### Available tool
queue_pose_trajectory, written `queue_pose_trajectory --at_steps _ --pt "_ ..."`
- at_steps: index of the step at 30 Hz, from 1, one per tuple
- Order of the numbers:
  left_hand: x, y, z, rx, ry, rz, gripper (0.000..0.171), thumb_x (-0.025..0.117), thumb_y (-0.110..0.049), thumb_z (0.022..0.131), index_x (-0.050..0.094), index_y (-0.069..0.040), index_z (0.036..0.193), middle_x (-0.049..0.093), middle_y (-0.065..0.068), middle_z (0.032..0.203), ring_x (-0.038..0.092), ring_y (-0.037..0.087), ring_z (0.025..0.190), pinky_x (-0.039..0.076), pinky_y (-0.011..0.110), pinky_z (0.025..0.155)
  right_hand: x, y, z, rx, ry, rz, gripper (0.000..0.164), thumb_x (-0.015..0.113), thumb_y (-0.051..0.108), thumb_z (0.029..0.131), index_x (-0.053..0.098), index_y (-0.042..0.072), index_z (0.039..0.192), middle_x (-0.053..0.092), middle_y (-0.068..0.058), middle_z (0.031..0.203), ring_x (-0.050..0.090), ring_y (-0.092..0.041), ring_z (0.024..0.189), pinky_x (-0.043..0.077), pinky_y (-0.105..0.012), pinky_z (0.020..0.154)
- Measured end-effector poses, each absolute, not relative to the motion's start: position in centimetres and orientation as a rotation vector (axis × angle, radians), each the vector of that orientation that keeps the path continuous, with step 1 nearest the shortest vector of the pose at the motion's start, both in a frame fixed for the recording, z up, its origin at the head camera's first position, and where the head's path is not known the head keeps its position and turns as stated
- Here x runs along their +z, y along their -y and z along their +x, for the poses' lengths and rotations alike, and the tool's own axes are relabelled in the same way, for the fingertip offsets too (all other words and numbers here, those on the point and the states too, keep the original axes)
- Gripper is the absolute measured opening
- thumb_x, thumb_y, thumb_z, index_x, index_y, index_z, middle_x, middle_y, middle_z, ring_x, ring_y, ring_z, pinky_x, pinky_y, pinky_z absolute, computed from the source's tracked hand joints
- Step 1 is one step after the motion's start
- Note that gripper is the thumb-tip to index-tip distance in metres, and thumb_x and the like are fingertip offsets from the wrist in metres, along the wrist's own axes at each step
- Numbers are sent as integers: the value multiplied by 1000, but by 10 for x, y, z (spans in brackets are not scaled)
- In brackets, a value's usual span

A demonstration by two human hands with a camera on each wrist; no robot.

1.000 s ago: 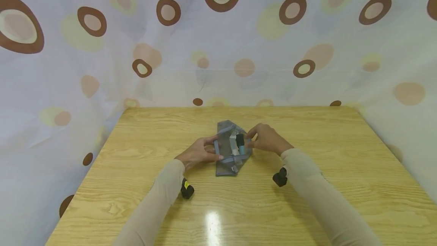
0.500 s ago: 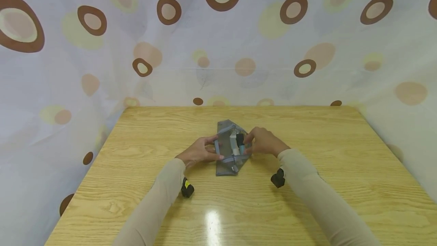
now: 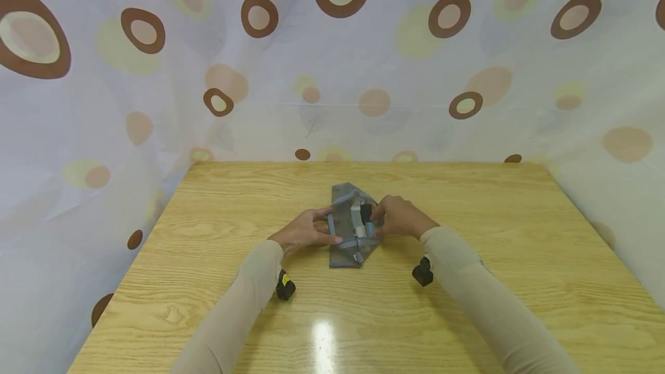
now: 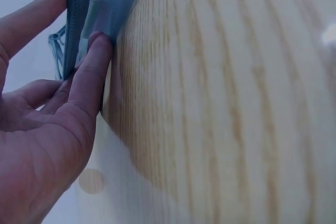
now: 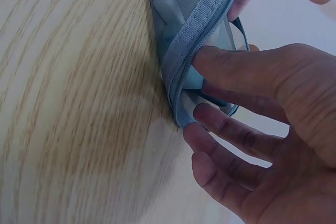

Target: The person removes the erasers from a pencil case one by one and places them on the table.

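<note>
A grey-blue mesh zip pouch (image 3: 343, 218) lies on the wooden table, its zipped mouth spread wide. Inside are a white item (image 3: 357, 218) and a small light-blue item (image 3: 370, 228) with a black part (image 3: 366, 213) beside it. My left hand (image 3: 305, 229) holds the pouch's left edge between thumb and fingers. My right hand (image 3: 402, 217) is at the right side, its thumb and index finger reaching into the mouth by the light-blue item. In the right wrist view the thumb (image 5: 231, 66) overlaps the zipper edge (image 5: 197, 38); whether those fingertips grip anything is hidden.
The wooden table (image 3: 234, 189) spreads around the pouch, with its far edge just behind it. A white curtain (image 3: 291, 74) with brown and yellow circles hangs behind and at both sides. Black wrist cameras (image 3: 284, 286) sit under both wrists.
My right hand has moved slightly left and down, its fingertips going from the pouch's right edge in beside the light-blue item. My left hand keeps its hold; the pouch stays nearly in place.
</note>
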State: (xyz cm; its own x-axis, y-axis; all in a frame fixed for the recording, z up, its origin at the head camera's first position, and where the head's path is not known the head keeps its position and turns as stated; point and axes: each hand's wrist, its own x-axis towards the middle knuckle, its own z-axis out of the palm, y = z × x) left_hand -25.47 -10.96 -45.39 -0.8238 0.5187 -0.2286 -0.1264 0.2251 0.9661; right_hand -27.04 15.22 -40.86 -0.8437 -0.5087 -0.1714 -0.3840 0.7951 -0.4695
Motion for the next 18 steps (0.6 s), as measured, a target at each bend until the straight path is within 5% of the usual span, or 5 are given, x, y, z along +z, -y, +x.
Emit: queue_pose_trajectory --at_steps 18 --pt "-453 108 -255 1607 -2027 356 92 79 -7 88 23 -1 160 45 16 151 59 33 126 52 37 101 -407 -151 -272 -531 -2689 -700 40 89 17 78 76 -3 109 71 -17 119 63 -40 117 51 -55 99"
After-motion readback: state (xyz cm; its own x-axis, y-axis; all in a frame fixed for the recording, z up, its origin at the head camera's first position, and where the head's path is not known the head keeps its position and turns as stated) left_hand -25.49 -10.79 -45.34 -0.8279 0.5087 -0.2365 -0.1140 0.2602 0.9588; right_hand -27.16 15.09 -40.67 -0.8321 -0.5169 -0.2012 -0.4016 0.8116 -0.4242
